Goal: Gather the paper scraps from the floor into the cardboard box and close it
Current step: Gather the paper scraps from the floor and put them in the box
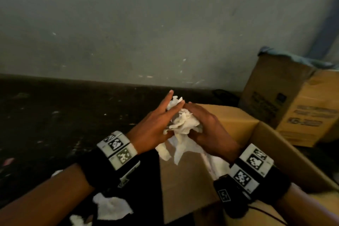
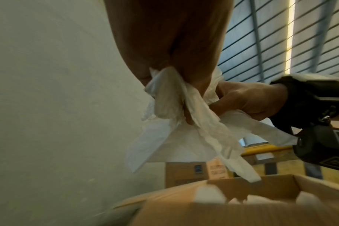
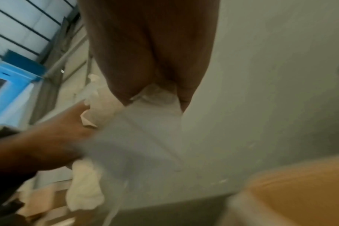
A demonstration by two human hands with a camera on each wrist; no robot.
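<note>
I hold a crumpled bunch of white paper scraps (image 1: 181,123) between both hands, above the left edge of the open cardboard box (image 1: 275,135). My left hand (image 1: 154,124) presses it from the left with index and middle finger straight, and its thumb pinches the paper from below. My right hand (image 1: 207,128) cups it from the right with curved fingers. Loose strips hang down towards the box. In the left wrist view the paper scraps (image 2: 174,137) dangle over the box (image 2: 242,211), which holds white scraps. The right wrist view is blurred and shows the paper scraps (image 3: 145,130).
More white scraps (image 1: 111,207) lie on the dark floor by my left forearm, with a smaller one (image 1: 78,221) at the bottom edge. The box's left flap (image 1: 183,180) stands open. A second, printed cardboard box (image 1: 293,106) sits against the grey wall at the back right.
</note>
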